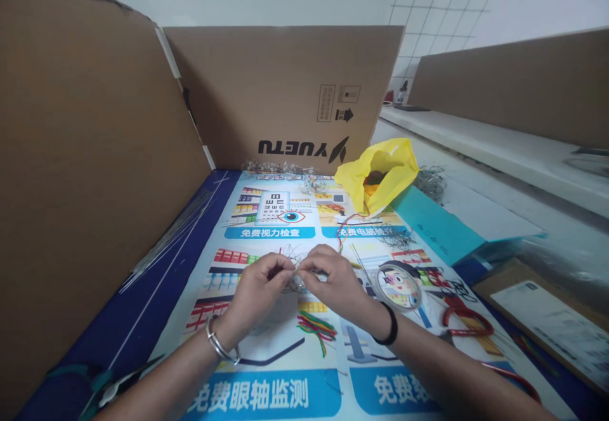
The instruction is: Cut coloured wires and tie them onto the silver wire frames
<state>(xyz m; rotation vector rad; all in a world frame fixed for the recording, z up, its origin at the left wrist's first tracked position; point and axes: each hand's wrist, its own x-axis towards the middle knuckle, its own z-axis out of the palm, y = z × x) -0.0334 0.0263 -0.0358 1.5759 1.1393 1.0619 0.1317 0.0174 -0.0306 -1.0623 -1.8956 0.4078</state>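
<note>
My left hand and my right hand meet over a printed poster mat, fingers pinched together on a small tangle of thin silvery wire held between them. The left wrist wears silver bangles, the right a black band. A few coloured wire pieces, red, green and yellow, lie on the mat just below my right hand. A clear tape roll lies flat to the right of my right hand.
Cardboard walls stand at left and back. A yellow plastic bag lies at the back right beside a teal sheet. More thin wires lie along the left wall. Red-handled scissors lie at right.
</note>
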